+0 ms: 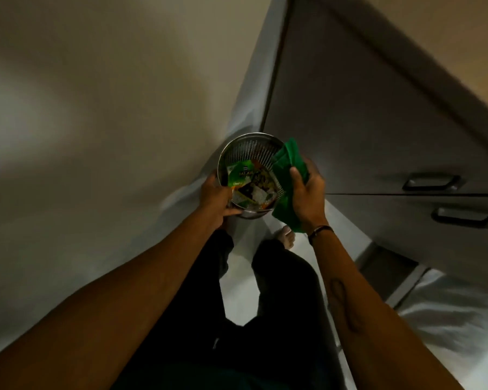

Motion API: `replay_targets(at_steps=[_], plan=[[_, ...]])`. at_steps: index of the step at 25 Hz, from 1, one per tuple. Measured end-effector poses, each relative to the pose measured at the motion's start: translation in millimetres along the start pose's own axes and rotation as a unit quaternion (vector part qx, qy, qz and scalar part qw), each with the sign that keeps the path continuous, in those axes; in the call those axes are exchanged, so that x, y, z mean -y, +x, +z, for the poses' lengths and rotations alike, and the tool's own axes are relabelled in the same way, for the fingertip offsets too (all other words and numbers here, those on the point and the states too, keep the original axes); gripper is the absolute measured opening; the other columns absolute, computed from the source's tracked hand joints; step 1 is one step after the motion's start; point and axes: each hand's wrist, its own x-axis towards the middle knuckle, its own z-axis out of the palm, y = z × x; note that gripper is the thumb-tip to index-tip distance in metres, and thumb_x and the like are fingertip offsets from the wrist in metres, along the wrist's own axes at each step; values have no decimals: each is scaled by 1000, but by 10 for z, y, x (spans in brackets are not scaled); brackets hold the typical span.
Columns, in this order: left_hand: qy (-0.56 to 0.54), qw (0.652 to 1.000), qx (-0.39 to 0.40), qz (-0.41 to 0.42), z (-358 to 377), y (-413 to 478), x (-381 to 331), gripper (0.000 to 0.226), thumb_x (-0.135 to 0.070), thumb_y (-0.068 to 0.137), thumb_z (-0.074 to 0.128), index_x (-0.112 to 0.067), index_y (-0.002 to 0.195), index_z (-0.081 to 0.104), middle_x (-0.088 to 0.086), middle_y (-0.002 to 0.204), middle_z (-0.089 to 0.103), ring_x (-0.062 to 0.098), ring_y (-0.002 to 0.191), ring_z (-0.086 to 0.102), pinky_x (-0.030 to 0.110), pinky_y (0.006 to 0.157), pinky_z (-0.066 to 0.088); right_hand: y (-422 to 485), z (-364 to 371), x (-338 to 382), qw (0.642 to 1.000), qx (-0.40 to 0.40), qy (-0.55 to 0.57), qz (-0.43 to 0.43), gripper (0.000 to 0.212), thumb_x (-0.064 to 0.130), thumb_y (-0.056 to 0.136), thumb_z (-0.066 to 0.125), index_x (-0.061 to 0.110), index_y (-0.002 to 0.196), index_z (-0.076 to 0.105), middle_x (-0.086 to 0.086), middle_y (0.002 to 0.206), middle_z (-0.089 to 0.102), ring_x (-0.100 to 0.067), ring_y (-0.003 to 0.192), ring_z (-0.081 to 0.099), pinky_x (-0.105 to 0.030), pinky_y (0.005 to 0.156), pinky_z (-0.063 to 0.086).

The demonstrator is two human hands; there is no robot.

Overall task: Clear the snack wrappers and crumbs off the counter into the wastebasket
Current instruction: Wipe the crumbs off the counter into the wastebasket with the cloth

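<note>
Between both hands (216, 194), wastebasket (248, 149) (wrappers (251, 182) inside)

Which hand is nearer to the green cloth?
Right. The right hand grips the green cloth at the wastebasket rim; the left hand holds the opposite side.

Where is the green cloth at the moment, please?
In the head view, the green cloth is gripped in the right hand, draped against the right rim of the metal wastebasket, in front of the cabinet drawers.
</note>
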Motion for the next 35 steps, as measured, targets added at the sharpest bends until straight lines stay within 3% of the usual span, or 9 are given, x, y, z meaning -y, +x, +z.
replay_targets(at_steps=[5, 8, 10, 13, 19, 23, 26, 29, 35], plan=[[-49, 999, -9, -16, 294, 1473, 685, 52, -1, 99, 55, -32, 140, 60, 8, 139, 66, 35, 115, 69, 42, 52, 65, 652, 348, -1347, 998, -29, -41, 33, 37, 28, 109, 53, 13, 142, 57, -7, 135, 66, -23, 123, 65, -49, 105, 58], [-91, 996, -19, -13, 506, 2099, 969, 42, -7, 102, 57, -28, 138, 63, 9, 135, 71, 26, 91, 72, 38, 47, 63, 985, 399, -2039, 997, -31, -63, 34, 36, 26, 107, 55, 14, 141, 59, -7, 132, 68, -25, 122, 65, -54, 105, 57], [-82, 996, -12, -13, 572, 2378, 1096, 41, -13, 103, 58, -30, 139, 63, 10, 133, 72, 30, 96, 74, 34, 47, 62, 1159, 427, -2301, 995, -18, -86, 47, 37, 23, 107, 54, 13, 142, 57, -8, 133, 68, -26, 123, 66, -53, 105, 57], [-56, 998, 0, 6, 623, 2740, 1209, 53, -6, 97, 54, -41, 136, 64, 9, 134, 71, 37, 114, 71, 40, 59, 65, 1273, 447, -2528, 996, -13, -82, 33, 37, 21, 108, 54, 9, 143, 55, -12, 135, 67, -28, 125, 65, -52, 105, 58], [-54, 996, 33, 70, 812, 2990, 1104, 56, 2, 94, 51, -36, 131, 68, 2, 132, 73, 32, 112, 71, 50, 67, 67, 1587, 486, -2557, 998, -39, -44, 3, 34, 13, 108, 55, -3, 137, 56, -6, 121, 69, -10, 111, 70, -34, 96, 62], [104, 983, 4, 155, 721, 2692, 1079, 53, -10, 93, 63, -34, 141, 59, 2, 141, 67, 30, 126, 65, 50, 100, 59, 1436, 425, -2275, 996, -44, -73, 3, 35, 13, 107, 54, 0, 140, 56, -18, 130, 68, -27, 120, 67, -42, 102, 60], [318, 912, -9, 257, 538, 1936, 902, 68, -22, 104, 57, -26, 165, 26, 9, 174, 25, 30, 159, 26, 45, 126, 31, 965, 350, -1694, 985, -46, -164, -11, 40, 9, 107, 53, 7, 147, 54, -15, 138, 66, -20, 122, 63, -17, 104, 51], [443, 825, 17, 349, 318, 996, 504, 65, -34, 110, 46, -30, 167, 15, 6, 177, 7, 29, 164, 0, 53, 129, 18, 337, 257, -872, 976, -17, -217, 2, 50, 2, 106, 51, 17, 154, 48, -10, 147, 62, -27, 133, 60, -33, 114, 49], [556, 642, -53, 525, -2, -906, -567, 70, -50, 108, 31, -20, 167, 13, 12, 177, 9, 35, 164, 4, 54, 130, 23, -803, -18, 1140, 922, -53, -338, -181, 69, 6, 97, 61, 16, 160, 35, -11, 159, 49, -31, 148, 48, -47, 119, 47]])
